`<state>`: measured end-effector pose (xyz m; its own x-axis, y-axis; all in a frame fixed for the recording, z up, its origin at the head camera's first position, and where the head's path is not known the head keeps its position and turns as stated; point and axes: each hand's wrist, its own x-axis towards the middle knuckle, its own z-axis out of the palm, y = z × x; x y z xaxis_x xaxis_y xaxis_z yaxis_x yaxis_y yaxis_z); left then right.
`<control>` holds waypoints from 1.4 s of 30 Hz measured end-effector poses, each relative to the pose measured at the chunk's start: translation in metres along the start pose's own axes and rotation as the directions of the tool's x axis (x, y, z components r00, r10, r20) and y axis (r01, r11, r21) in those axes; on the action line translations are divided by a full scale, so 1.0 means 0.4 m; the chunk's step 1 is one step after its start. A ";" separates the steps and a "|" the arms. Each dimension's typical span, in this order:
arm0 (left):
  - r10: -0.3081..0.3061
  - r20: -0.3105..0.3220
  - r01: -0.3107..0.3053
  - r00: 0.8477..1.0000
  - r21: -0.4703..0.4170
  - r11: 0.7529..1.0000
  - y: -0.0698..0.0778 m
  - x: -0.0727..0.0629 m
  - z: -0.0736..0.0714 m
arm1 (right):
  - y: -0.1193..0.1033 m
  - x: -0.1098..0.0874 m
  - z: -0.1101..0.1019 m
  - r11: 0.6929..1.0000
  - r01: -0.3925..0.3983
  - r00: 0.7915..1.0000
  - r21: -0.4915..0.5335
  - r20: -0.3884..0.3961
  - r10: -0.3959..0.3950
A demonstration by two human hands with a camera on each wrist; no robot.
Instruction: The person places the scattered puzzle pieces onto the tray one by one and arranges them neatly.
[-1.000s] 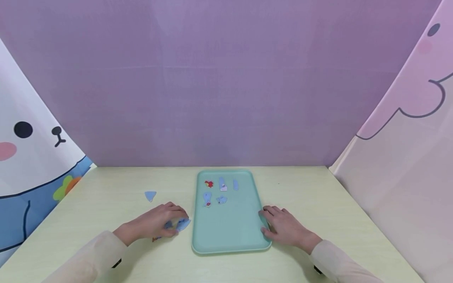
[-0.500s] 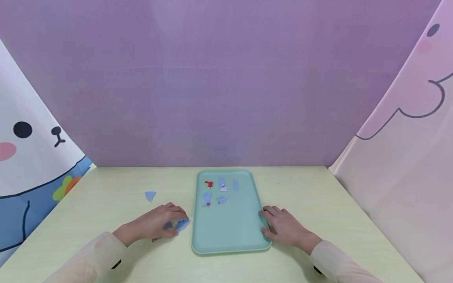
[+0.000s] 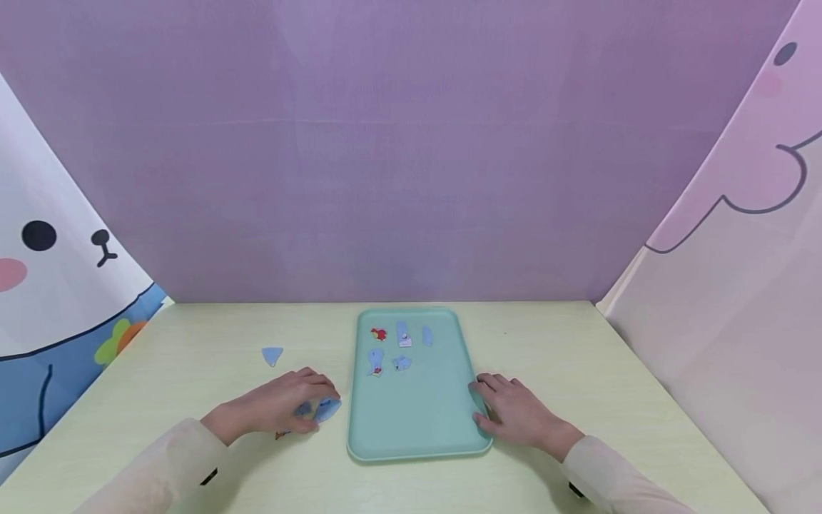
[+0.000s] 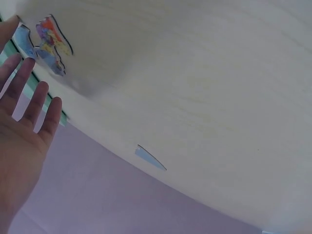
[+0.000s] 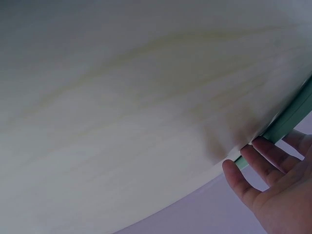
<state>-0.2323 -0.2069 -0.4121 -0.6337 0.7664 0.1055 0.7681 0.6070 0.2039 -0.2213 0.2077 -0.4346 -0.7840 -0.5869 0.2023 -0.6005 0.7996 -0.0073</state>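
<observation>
In the head view my left hand (image 3: 282, 403) is left of the green tray (image 3: 417, 421), its thumb and a finger pinching a light blue puzzle piece (image 3: 327, 409) at the table. Partly under that hand lie other pieces, one with an orange patterned corner (image 3: 280, 435). The left wrist view shows the blue piece (image 4: 23, 40) between thumb and fingertip, beside a colourful piece (image 4: 52, 36). Farther back lies a triangular blue piece (image 3: 272, 356). My right hand (image 3: 516, 414) rests against the tray's right rim, fingers loosely extended and fingertips touching it.
Several pieces lie in the tray's far part, among them a red one (image 3: 379, 334), a tall blue one (image 3: 403, 334) and a narrow blue one (image 3: 427, 336). A purple backdrop (image 3: 385, 178) rises behind the pale wooden table (image 3: 552, 328).
My left hand has shifted slightly left, away from the tray, and the blue puzzle piece has moved with it. The right hand and tray stay in place.
</observation>
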 end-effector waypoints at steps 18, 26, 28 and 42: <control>0.002 0.049 -0.003 0.999 0.009 1.000 0.000 0.000 -0.020 | -0.004 0.002 -0.009 0.999 -0.024 0.998 0.035 0.053 0.022; 0.017 0.038 -0.017 0.999 0.019 1.000 -0.004 0.002 -0.016 | -0.003 0.002 -0.007 1.000 -0.015 0.999 0.023 0.041 0.014; 0.018 0.037 -0.018 0.999 0.018 1.000 -0.004 0.002 -0.017 | -0.003 0.001 -0.006 1.000 -0.013 0.999 0.020 0.034 0.012; -0.013 0.015 0.012 1.000 0.011 1.000 -0.009 0.010 -0.005 | -0.005 0.001 -0.010 0.999 -0.012 0.999 0.030 0.041 0.011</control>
<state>-0.2378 -0.2065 -0.4104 -0.6419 0.7616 0.0885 0.7611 0.6189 0.1942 -0.2199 0.2064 -0.4306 -0.7964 -0.5826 0.1621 -0.5952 0.8026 -0.0395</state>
